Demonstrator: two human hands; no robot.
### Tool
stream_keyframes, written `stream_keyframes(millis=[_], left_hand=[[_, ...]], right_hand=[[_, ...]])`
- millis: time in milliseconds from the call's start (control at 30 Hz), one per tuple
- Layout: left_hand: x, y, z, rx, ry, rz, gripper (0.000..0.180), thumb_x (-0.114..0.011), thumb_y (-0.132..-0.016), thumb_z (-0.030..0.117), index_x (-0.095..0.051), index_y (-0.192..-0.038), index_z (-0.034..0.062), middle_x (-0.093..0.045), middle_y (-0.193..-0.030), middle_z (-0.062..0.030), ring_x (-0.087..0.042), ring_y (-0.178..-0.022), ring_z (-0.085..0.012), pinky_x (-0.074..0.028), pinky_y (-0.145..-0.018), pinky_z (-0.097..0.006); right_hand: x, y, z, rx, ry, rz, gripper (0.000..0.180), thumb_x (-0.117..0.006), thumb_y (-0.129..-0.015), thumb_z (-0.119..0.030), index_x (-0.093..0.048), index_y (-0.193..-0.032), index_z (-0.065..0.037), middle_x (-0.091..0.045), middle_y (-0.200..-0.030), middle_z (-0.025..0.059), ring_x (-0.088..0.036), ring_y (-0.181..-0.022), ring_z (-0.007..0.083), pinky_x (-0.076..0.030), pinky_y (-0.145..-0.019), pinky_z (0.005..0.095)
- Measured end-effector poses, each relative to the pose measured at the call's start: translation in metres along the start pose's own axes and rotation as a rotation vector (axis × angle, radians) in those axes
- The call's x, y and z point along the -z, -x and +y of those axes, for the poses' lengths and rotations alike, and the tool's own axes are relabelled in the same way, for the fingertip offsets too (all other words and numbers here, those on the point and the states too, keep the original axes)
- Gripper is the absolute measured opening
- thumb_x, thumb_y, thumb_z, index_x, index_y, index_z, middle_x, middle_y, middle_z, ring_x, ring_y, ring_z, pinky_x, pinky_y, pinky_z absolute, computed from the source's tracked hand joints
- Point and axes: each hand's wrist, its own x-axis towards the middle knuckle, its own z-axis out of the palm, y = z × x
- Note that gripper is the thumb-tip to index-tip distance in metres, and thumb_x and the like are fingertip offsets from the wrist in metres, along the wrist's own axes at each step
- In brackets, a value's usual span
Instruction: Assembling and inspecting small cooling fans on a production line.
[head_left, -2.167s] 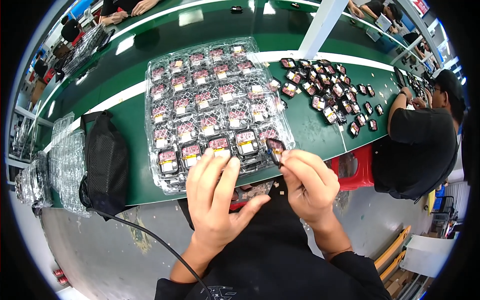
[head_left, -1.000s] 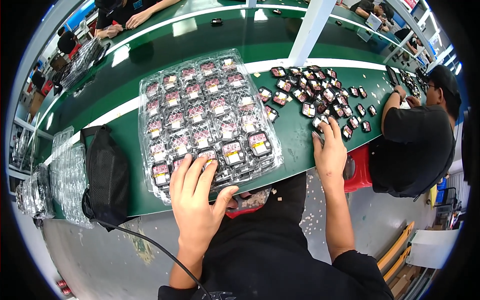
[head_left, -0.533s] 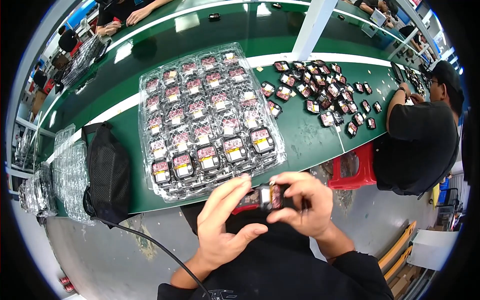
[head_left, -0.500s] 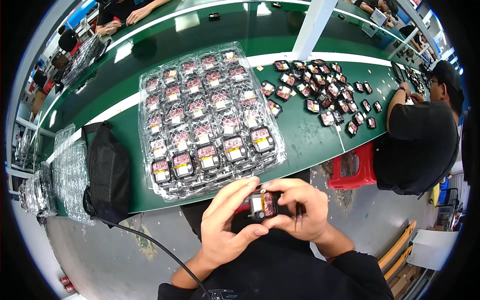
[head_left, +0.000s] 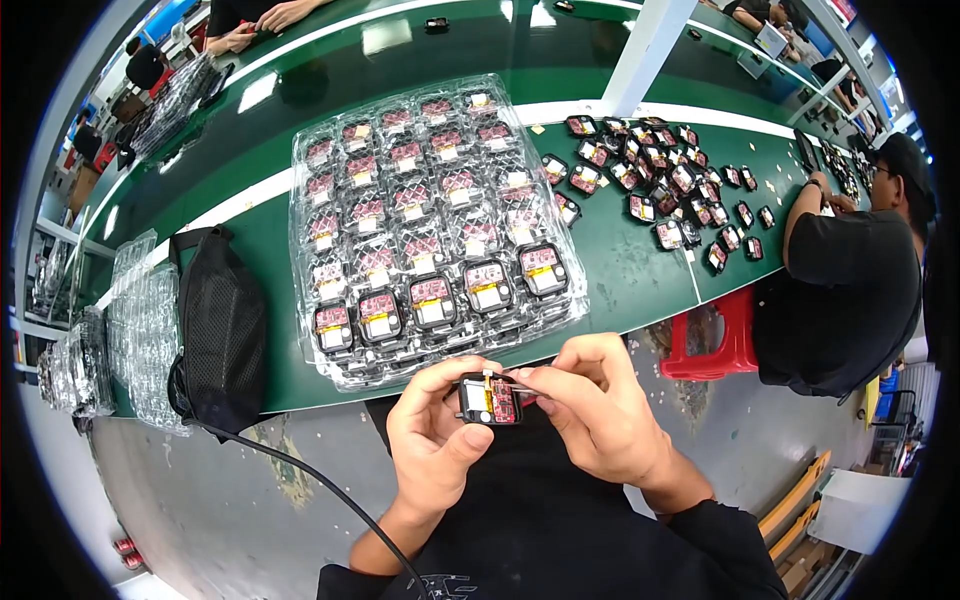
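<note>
Small black module with red circuit board (head_left: pixel 489 399) sits low centre, pinched in left hand (head_left: pixel 432 442) close to chest for steadiness, right hand (head_left: pixel 597 412) fingertips gripping its top edge; clear blister tray (head_left: pixel 430 230) mid-frame, loose modules (head_left: pixel 672 190) upper right.

**Clear trays and small labels across the green bench**

A clear plastic blister tray (head_left: pixel 430 225) fills the centre of the frame, its pockets holding small dark modules (head_left: pixel 430 300) — each with a red patch and a white or yellow label. At the left edge, stacks of empty clear trays (head_left: pixel 140 330) lie beside a black mesh bag. At lower centre, the held module (head_left: pixel 488 398) shows a red face with a pale rectangular label — too small to make out further.
</note>
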Motion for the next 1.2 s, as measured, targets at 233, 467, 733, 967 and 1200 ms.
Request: stream_keyframes(millis=[233, 467, 733, 967, 1200], left_hand=[[0.008, -0.003, -0.002, -0.047, 0.026, -0.046, 0.067, -0.086, -0.085, 0.031, -0.057, -0.131, -0.0079, -0.057, -0.133, -0.0192, -0.058, -0.126, -0.0253, -0.048, -0.108, -0.041], [0.009, -0.003, -0.003, -0.044, 0.034, -0.071, 0.062, -0.085, -0.087, 0.026, -0.058, -0.131, -0.0079, -0.056, -0.135, -0.0191, -0.056, -0.128, -0.0254, -0.047, -0.109, -0.042], [0.012, -0.006, -0.001, -0.074, -0.025, -0.096, 0.061, -0.084, -0.088, 0.024, -0.058, -0.133, -0.0074, -0.054, -0.138, -0.0185, -0.055, -0.129, -0.0248, -0.048, -0.108, -0.042], [0.013, -0.005, 0.002, -0.048, -0.058, -0.110, 0.060, -0.083, -0.088, 0.020, -0.058, -0.134, -0.0083, -0.052, -0.140, -0.0178, -0.057, -0.125, -0.0235, -0.051, -0.104, -0.039], [0.011, -0.004, 0.000, -0.082, -0.067, -0.097, 0.056, -0.081, -0.089, 0.010, -0.057, -0.136, -0.0093, -0.049, -0.145, -0.0188, -0.060, -0.123, -0.0258, -0.053, -0.101, -0.038]], right_hand=[[-0.010, -0.001, 0.017, 0.302, 0.364, 0.262, 0.038, -0.075, -0.075, 0.004, -0.072, -0.112, 0.003, -0.074, -0.096, 0.0129, -0.068, -0.071, 0.0215, -0.050, -0.059, 0.0303], [-0.009, -0.003, 0.019, 0.349, 0.471, 0.285, 0.032, -0.076, -0.073, 0.001, -0.076, -0.105, 0.002, -0.073, -0.095, 0.0105, -0.062, -0.063, 0.0169, -0.047, -0.055, 0.0287], [-0.012, -0.007, 0.019, 0.145, 0.073, 0.246, 0.026, -0.078, -0.077, 0.004, -0.073, -0.103, 0.002, -0.074, -0.089, 0.0134, -0.071, -0.072, 0.0259, -0.057, -0.062, 0.0325], [-0.014, -0.006, 0.020, 0.161, 0.199, 0.244, 0.024, -0.079, -0.077, 0.003, -0.073, -0.101, 0.002, -0.074, -0.088, 0.0135, -0.074, -0.074, 0.0274, -0.060, -0.065, 0.0336], [-0.023, -0.002, 0.018, 0.204, 0.293, 0.285, 0.024, -0.078, -0.077, 0.001, -0.073, -0.101, 0.001, -0.074, -0.087, 0.0119, -0.071, -0.068, 0.0248, -0.057, -0.059, 0.0334]])
